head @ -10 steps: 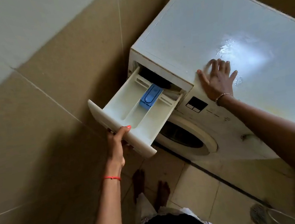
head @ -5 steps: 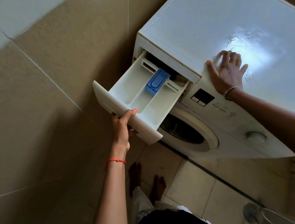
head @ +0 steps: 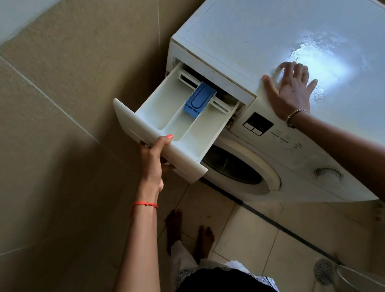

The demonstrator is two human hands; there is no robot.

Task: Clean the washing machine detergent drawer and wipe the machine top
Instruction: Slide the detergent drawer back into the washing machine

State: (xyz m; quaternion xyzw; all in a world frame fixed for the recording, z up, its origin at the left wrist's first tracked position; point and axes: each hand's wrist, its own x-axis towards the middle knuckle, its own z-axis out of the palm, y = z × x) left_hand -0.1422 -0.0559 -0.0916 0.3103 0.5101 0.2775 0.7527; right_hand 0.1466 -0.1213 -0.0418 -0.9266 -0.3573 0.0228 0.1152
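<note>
A white front-loading washing machine stands against a tiled wall, its flat top (head: 276, 26) pale and marked by a bright wet-looking patch. The white detergent drawer (head: 171, 121) is pulled far out at the machine's upper left corner, with a blue insert (head: 199, 102) in its middle compartment. My left hand (head: 155, 157) grips the drawer's front panel from below, thumb on its top edge. Flat on the front edge of the top lies my right hand (head: 289, 91), fingers spread.
Beige tiled wall (head: 52, 138) runs close along the left of the drawer. The round door (head: 240, 166) sits just under the drawer, a dial (head: 327, 174) to its right. My bare feet (head: 187, 231) stand on the floor tiles; a floor drain (head: 323, 271) lies at bottom right.
The drawer stays pulled out with my left hand on its front. My right hand keeps its place on the top edge. The view has shifted slightly.
</note>
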